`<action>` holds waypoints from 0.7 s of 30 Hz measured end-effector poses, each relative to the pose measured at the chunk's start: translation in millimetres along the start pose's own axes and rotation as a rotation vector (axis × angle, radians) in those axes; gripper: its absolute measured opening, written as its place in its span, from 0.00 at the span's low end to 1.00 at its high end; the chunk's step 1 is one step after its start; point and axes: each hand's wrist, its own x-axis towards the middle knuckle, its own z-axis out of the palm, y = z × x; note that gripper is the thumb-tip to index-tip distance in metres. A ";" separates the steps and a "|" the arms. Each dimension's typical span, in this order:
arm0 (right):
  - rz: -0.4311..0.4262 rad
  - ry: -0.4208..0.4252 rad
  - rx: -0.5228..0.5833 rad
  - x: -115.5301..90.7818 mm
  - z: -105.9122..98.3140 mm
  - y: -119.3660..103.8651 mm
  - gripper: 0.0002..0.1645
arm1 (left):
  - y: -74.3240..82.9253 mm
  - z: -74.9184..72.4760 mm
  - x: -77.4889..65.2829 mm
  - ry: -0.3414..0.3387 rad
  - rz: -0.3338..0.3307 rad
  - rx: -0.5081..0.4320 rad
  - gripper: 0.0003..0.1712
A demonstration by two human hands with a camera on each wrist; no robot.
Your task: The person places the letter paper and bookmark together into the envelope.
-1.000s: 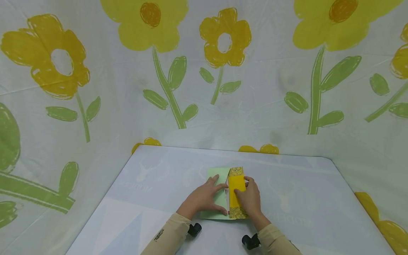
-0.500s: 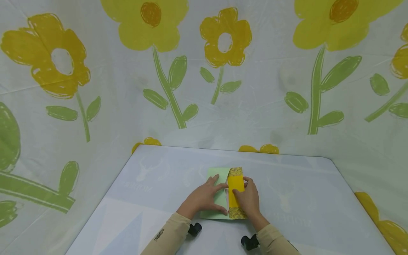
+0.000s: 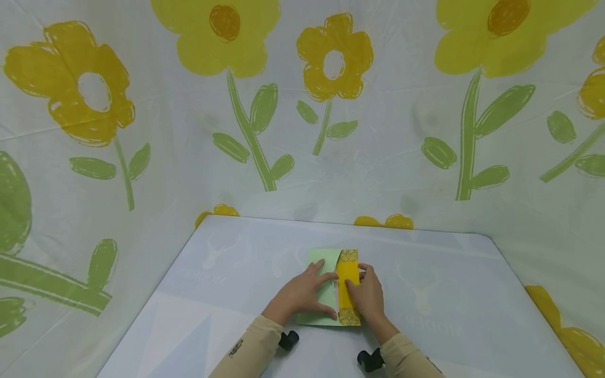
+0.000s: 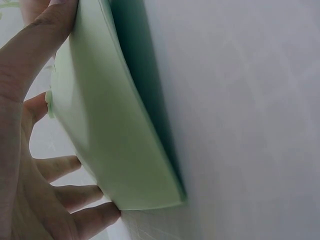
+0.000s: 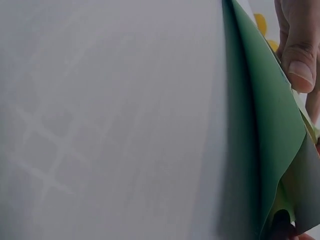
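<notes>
A light green folded paper card (image 3: 312, 318) lies on the table, with a yellow panel (image 3: 347, 270) on its right side, speckled dark gold at both ends. My left hand (image 3: 300, 294) rests on the green part, fingers and thumb spread. In the left wrist view, one fingertip touches a small pale green disc (image 4: 49, 102) on the card's edge. My right hand (image 3: 369, 298) pinches the yellow panel's right edge, thumb on its face and fingers behind. In the right wrist view, the darker green side (image 5: 270, 110) stands raised off the table. A whitish strip shows between green and yellow.
The pale table (image 3: 439, 278) carries faint printed patterns and ends at a rear edge. Behind it hangs a white cloth (image 3: 392, 152) with large yellow flowers. A black wrist camera (image 3: 289, 340) sits by the left sleeve, another black camera (image 3: 370, 360) by the right.
My right hand has shifted slightly left with the yellow panel, whose right edge has drawn inward and looks narrower. My left hand has stayed in place.
</notes>
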 end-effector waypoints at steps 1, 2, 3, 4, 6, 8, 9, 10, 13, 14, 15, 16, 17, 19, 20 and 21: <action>-0.001 0.002 -0.001 -0.1 -0.4 0.1 0.34 | 0.3 -0.2 0.0 -0.002 -0.001 0.002 0.54; -0.003 0.004 0.002 -0.3 -0.8 0.5 0.34 | 0.4 -0.6 -0.1 -0.004 -0.003 0.001 0.54; -0.005 0.007 0.001 -0.4 -1.3 0.7 0.33 | 0.6 -0.8 -0.3 -0.006 -0.005 0.001 0.54; -0.008 0.008 0.001 -0.4 -1.8 1.1 0.33 | 0.7 -0.9 -0.4 -0.008 -0.007 0.002 0.54; -0.013 0.008 0.002 -0.4 -2.9 1.6 0.33 | 1.0 -1.2 -0.6 -0.010 -0.010 0.002 0.54; -0.017 0.007 -0.001 -0.3 -4.1 1.8 0.34 | 1.0 -1.4 -0.9 -0.010 -0.013 -0.001 0.54; -0.018 0.006 -0.004 -0.2 -4.7 1.7 0.35 | 1.1 -1.7 -1.0 -0.010 -0.012 -0.001 0.54; -0.018 0.005 -0.005 -0.1 -5.2 1.7 0.35 | 1.3 -1.7 -1.0 -0.009 -0.011 -0.001 0.54; -0.020 0.002 -0.009 -0.3 -6.4 1.2 0.35 | 1.8 -2.0 -1.2 -0.004 -0.004 0.002 0.54; -0.021 0.002 -0.010 -0.4 -6.6 0.9 0.35 | 1.8 -2.0 -1.2 -0.003 -0.001 0.000 0.54; -0.023 0.003 -0.010 -0.5 -6.6 0.9 0.35 | 1.6 -1.8 -1.3 -0.001 0.001 -0.002 0.54; -0.025 0.005 -0.010 -0.7 -6.6 0.8 0.35 | 1.3 -1.6 -1.2 0.000 0.002 -0.004 0.54; -0.026 0.006 -0.013 -0.9 -6.5 0.6 0.34 | 1.0 -1.4 -1.2 0.000 0.002 -0.004 0.54; -0.026 0.009 -0.018 -1.1 -6.1 0.0 0.34 | 0.4 -0.6 -0.7 0.000 0.001 -0.004 0.54; -0.026 0.011 -0.020 -1.1 -5.7 -0.1 0.34 | 0.2 -0.4 -0.6 -0.001 0.002 -0.005 0.54; -0.025 0.013 -0.022 -1.2 -5.4 -0.3 0.34 | 0.2 -0.1 -0.3 -0.003 0.001 -0.004 0.54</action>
